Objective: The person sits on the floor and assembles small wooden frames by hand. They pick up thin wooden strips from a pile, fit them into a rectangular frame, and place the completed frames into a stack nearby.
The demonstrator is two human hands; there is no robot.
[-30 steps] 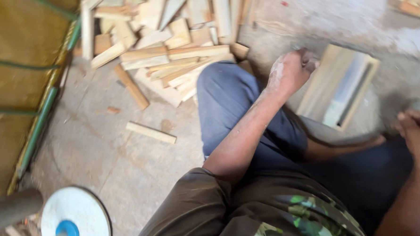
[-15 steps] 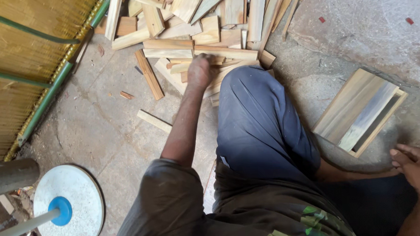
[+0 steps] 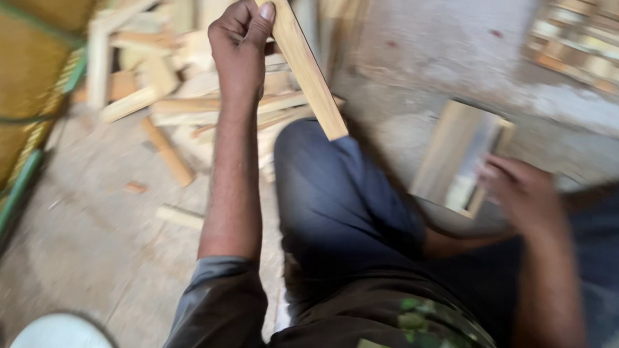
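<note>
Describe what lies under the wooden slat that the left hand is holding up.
Under the wooden slat in the left hand lie a pile of wood offcuts and the person's blue-trousered knee. Whatever the slat covers is hidden.

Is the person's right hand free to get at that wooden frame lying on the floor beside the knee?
Probably yes. The right hand is empty and hovers just at the wooden frame, nothing between them. The left hand holds a wooden strip elsewhere.

wood pile point(image 3: 181, 96) crowding ahead, bent knee point(image 3: 324, 187) blocking centre, bare floor point(image 3: 82, 232) left
</note>
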